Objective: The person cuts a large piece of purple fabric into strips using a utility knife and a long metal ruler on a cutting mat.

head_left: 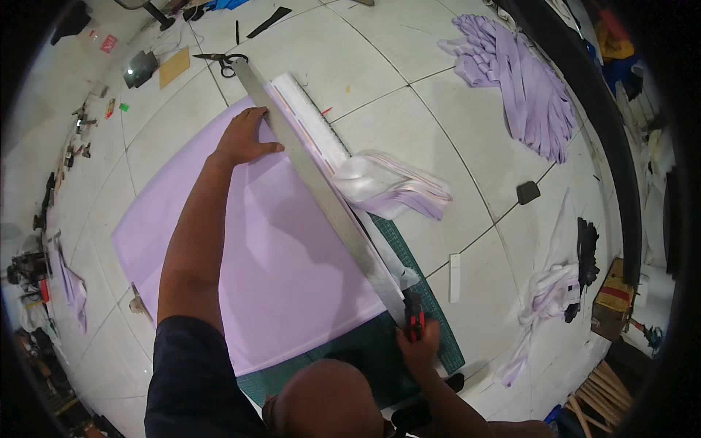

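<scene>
Dark cloth of a sleeve [197,379] and the bare left forearm [191,248] cross above a lilac sheet [285,270]. Smooth, with a faint sheen, the sheet is darkened by a soft shadow in the middle and shows a paler line along its near edge; it lies spread on the floor [453,175], its near part over a green cutting mat [365,343]. A long metal straightedge [329,201] runs along its right side. The left hand [244,139] rests at the straightedge, thumb spread wide from the fingers. The right hand [420,347] is closed around a red-and-black cutter [415,325] at the straightedge's near end. Just beyond lie a white roll [314,113], a bundle of lilac and white strips [394,186] and black scissors [223,60]; farther right, a heap of lilac strips [515,87].
</scene>
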Demonstrator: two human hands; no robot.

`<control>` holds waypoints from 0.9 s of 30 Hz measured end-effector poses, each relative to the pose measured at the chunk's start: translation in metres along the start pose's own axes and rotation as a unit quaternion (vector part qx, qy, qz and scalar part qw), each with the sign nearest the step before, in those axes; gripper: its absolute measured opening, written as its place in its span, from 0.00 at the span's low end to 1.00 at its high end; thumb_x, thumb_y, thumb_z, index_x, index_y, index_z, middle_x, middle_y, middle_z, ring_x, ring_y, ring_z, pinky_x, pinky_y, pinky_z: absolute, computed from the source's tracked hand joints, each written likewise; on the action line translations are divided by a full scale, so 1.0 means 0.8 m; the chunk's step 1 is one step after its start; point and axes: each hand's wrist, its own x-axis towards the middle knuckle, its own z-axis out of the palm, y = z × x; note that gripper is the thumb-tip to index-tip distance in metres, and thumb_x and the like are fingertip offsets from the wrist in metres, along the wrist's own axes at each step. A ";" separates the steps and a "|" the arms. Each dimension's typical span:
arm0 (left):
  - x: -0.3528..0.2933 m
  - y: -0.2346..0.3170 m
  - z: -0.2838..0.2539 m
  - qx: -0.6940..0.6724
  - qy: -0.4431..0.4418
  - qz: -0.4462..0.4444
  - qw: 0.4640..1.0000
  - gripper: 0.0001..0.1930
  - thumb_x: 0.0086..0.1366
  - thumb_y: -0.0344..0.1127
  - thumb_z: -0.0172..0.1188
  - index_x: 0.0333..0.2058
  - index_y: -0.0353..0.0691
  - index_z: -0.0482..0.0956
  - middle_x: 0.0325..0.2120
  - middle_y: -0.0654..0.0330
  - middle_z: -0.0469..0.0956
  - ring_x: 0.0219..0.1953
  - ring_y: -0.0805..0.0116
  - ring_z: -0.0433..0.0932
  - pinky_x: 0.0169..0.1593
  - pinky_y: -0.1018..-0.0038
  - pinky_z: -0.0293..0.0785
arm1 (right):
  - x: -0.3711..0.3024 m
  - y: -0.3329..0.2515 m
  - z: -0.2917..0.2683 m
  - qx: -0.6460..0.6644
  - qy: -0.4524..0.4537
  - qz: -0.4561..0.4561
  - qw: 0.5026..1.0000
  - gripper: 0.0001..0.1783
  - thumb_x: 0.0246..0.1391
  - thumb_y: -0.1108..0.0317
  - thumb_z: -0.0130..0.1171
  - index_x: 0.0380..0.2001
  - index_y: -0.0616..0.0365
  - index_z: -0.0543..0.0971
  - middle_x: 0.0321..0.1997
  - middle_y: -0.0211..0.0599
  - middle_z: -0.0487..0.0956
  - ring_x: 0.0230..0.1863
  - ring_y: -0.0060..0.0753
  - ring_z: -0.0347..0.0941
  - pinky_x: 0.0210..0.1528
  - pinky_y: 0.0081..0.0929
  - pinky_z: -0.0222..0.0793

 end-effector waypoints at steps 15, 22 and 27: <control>0.022 0.019 -0.008 0.036 -0.038 -0.086 0.995 0.63 0.36 0.61 0.82 0.69 0.40 0.60 0.71 0.42 0.54 0.72 0.36 0.53 0.71 0.51 0.59 | 0.021 -0.028 -0.017 -0.118 -0.038 0.081 0.989 0.27 0.43 0.54 0.77 0.35 0.58 0.73 0.35 0.48 0.76 0.41 0.60 0.74 0.40 0.53 0.69; 0.024 0.017 -0.002 0.026 -0.015 -0.091 0.995 0.66 0.35 0.61 0.82 0.69 0.38 0.58 0.71 0.44 0.55 0.73 0.43 0.54 0.71 0.51 0.61 | 0.028 -0.003 -0.019 -0.158 -0.047 0.038 0.986 0.25 0.43 0.52 0.77 0.31 0.55 0.73 0.29 0.42 0.75 0.34 0.53 0.74 0.36 0.49 0.69; 0.026 0.033 -0.025 0.052 -0.053 -0.126 0.989 0.66 0.35 0.60 0.82 0.70 0.39 0.57 0.72 0.46 0.55 0.73 0.48 0.54 0.70 0.53 0.62 | 0.034 -0.019 -0.025 -0.187 -0.069 0.061 0.978 0.26 0.43 0.48 0.75 0.29 0.55 0.73 0.28 0.41 0.74 0.34 0.51 0.75 0.34 0.48 0.69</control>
